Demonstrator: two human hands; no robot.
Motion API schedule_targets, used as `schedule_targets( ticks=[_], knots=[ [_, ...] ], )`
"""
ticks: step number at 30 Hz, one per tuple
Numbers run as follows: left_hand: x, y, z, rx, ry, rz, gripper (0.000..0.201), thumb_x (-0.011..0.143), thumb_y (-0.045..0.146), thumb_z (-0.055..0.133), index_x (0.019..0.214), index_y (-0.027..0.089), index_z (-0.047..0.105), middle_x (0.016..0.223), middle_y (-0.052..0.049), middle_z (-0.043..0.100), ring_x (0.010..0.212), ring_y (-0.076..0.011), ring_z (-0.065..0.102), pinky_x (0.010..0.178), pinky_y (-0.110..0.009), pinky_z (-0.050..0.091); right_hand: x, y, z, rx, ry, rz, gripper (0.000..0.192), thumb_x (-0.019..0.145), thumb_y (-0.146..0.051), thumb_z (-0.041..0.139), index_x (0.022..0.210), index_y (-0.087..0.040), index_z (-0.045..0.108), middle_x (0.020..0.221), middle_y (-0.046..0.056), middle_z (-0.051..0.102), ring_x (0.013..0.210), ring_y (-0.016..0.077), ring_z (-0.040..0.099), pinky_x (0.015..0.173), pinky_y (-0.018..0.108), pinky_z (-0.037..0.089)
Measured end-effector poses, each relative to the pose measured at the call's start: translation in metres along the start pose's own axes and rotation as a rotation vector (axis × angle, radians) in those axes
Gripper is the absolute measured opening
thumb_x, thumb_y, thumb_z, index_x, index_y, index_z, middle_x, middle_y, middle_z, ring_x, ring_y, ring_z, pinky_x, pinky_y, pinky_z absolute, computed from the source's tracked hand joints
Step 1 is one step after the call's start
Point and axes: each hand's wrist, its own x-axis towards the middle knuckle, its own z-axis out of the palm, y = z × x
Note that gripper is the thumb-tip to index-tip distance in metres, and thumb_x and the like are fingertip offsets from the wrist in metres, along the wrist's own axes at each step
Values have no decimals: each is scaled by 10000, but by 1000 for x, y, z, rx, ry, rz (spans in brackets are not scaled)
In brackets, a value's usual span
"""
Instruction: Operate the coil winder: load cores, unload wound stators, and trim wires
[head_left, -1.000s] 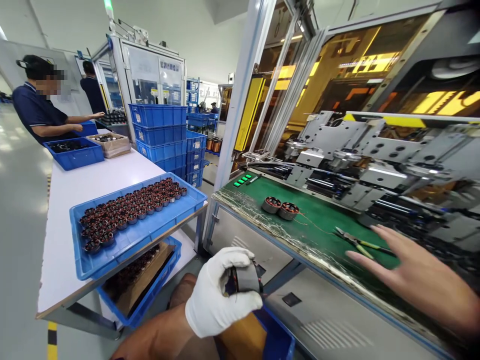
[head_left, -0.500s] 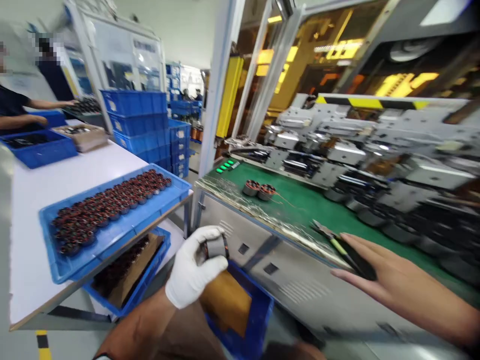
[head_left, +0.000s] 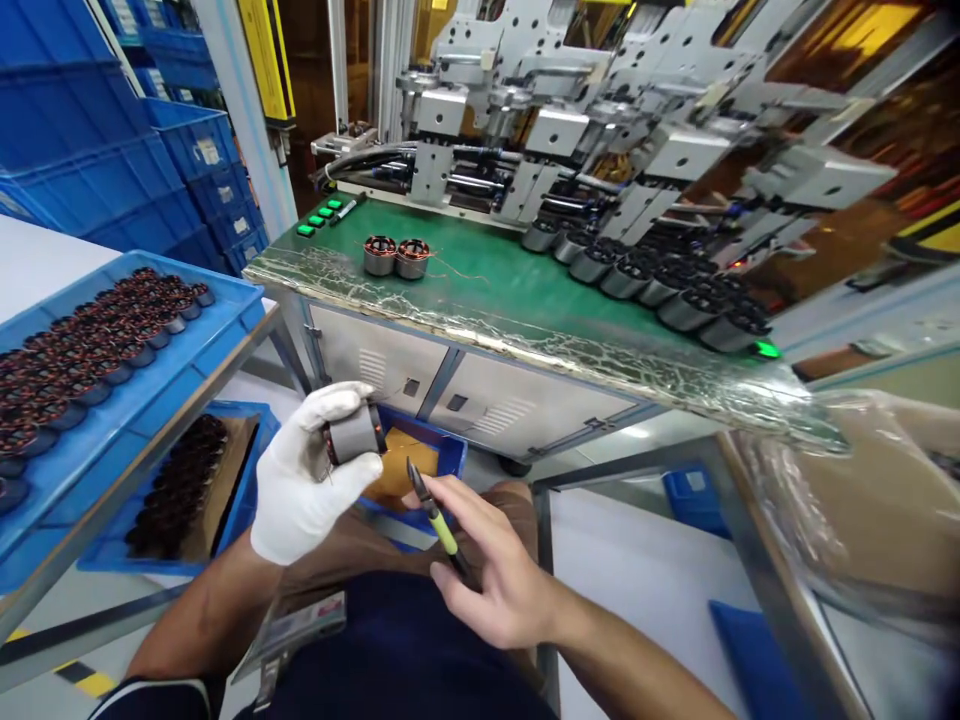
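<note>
My left hand [head_left: 296, 490], in a white glove, is closed around a motor stator [head_left: 352, 436], a grey metal ring with copper windings and black ends. It is held in the air above my lap. My bare right hand [head_left: 499, 570] grips a pair of cutting pliers [head_left: 444, 532] with black and yellow-green handles, jaws pointing up and toward the stator but apart from it. Two wound stators [head_left: 396, 257] with loose copper wire ends stand side by side on the green bench top [head_left: 487, 290]. Several more stators [head_left: 645, 275] sit in rows at its right.
On the left table, a blue tray [head_left: 247, 290] holds many wound stators. Another blue bin [head_left: 255, 450] with dark parts is below it. A blue bin [head_left: 450, 455] with cardboard sits under the bench. Machine fixtures [head_left: 555, 135] line the bench's back. A plastic-wrapped box [head_left: 885, 490] is at right.
My view has swung right and down. The right hand with the pliers has come from over the bench edge to near my lap, close to the stator in my left hand.
</note>
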Motion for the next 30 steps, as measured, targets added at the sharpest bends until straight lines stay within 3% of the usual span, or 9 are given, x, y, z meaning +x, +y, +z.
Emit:
schedule_targets(
  ticks=[5,12,16,22,28,30],
  knots=[
    [-2,3,3,7,-35,29,458,761,119,785,1187,219,655,1253,-113,675,1184,-238,651,976,-365,572,10,2,3,62,7,-27,746,817,-94,529,1530,-190,334,1231,140,584,1129,237,572,1007,399,514],
    [-4,2,1,40,-82,68,469,759,113,784,1195,212,642,1252,-131,662,1168,-251,653,938,-379,586,3,8,9,57,52,-9,716,822,-59,505,1513,-202,391,893,63,586,788,170,564,721,297,533],
    [-6,0,-5,56,-172,103,532,742,101,793,1228,238,627,1268,-125,650,1178,-250,643,940,-383,579,3,6,5,160,42,64,705,818,-70,511,1500,-216,407,935,58,605,801,157,585,739,281,536],
    [-10,1,-11,118,-255,159,583,731,95,787,1263,254,611,1280,-135,648,1181,-271,640,950,-423,571,9,-3,-2,135,-13,91,759,763,-99,518,1502,-215,393,1156,112,592,1029,227,596,925,378,541],
    [-12,-1,-13,158,-302,162,586,734,98,779,1271,257,608,1275,-141,650,1174,-273,642,954,-402,566,7,1,3,107,16,63,691,823,-95,504,1498,-217,420,904,63,591,760,159,568,686,271,533],
    [-13,-4,-15,175,-317,161,568,744,108,777,1264,255,604,1257,-141,657,1157,-271,649,948,-399,565,6,7,4,104,5,92,683,833,-88,502,1497,-225,425,884,52,593,744,149,573,675,255,532]
  ],
)
